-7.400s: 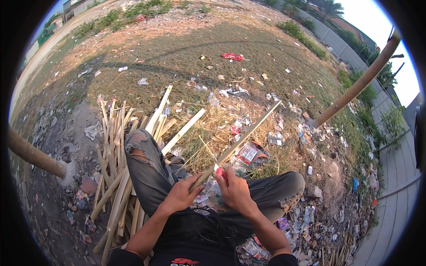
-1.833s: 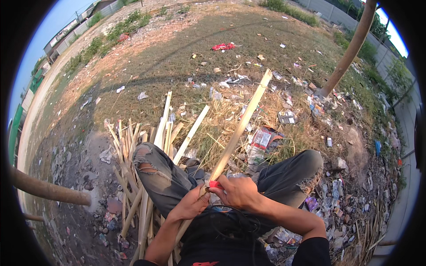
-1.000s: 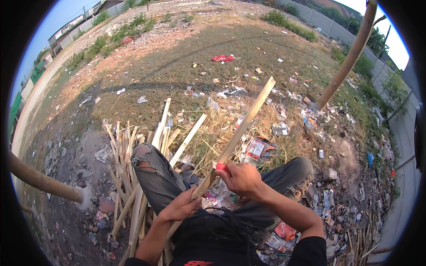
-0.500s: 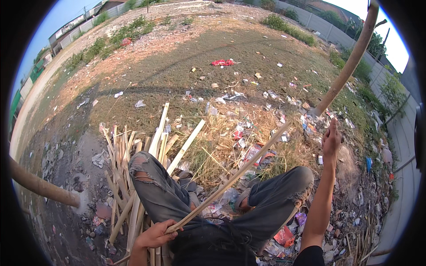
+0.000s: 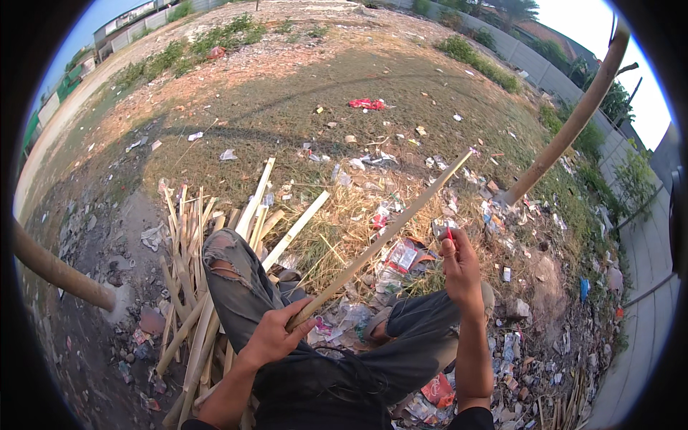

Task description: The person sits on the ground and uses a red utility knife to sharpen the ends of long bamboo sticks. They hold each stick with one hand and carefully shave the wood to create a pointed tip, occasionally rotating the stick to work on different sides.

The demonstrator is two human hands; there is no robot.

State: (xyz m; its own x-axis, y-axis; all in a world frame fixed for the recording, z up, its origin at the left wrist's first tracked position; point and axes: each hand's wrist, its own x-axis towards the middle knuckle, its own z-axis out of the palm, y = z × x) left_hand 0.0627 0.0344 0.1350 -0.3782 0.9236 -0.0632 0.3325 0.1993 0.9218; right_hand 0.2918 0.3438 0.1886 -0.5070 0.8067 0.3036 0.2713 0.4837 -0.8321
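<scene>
My left hand (image 5: 276, 335) is closed round the near end of a long, pale bamboo strip (image 5: 387, 236). The strip slants up and away to the right over my crossed legs, its far end above the littered ground. To the right of the strip, my right hand (image 5: 460, 269) is raised above my knee, fingers bent in a pinch. A small red thing (image 5: 449, 233) sticks up between thumb and fingers; its kind does not show. By my left leg lies a pile of split bamboo strips (image 5: 188, 236), some partly hidden by the leg.
Thick wooden poles rise on the left (image 5: 64, 276) and right (image 5: 566, 132). Dry straw (image 5: 337, 222) and scattered litter (image 5: 516, 358) cover the ground around me. A concrete wall (image 5: 631, 358) runs along the right; farther off lies a red cloth-like scrap (image 5: 367, 104).
My right hand has come left and nearer, toward the bamboo strip. The left hand has moved up and right, and the strip's far end now reaches farther away.
</scene>
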